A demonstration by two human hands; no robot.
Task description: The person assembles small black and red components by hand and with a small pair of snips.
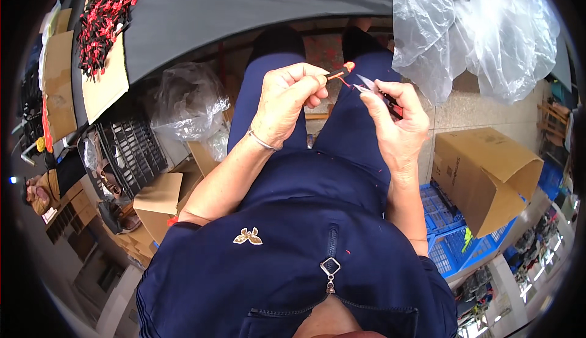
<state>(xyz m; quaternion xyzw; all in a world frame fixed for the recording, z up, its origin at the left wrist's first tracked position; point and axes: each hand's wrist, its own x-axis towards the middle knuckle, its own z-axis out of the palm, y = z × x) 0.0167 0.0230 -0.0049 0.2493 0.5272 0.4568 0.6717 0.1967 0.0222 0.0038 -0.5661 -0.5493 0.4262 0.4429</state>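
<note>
My left hand [284, 97], a metal bracelet at its wrist, pinches a small black strap piece with a red end [349, 66] between thumb and fingers. A loose red thread [345, 83] trails from the piece toward the right. In my right hand [400, 121] I grip a pair of thread snips [366, 86]. Their pointed silver blades are spread apart close to the thread; whether they touch it I cannot tell. Both hands are raised above my lap, over dark blue trousers.
Many black and red pieces [110, 23] lie heaped on cardboard on the dark table [220, 8] ahead. Clear plastic bags [476, 26] hang at the right. An open cardboard box [479, 170] rests on blue crates [445, 255]; a black crate [131, 149] stands left.
</note>
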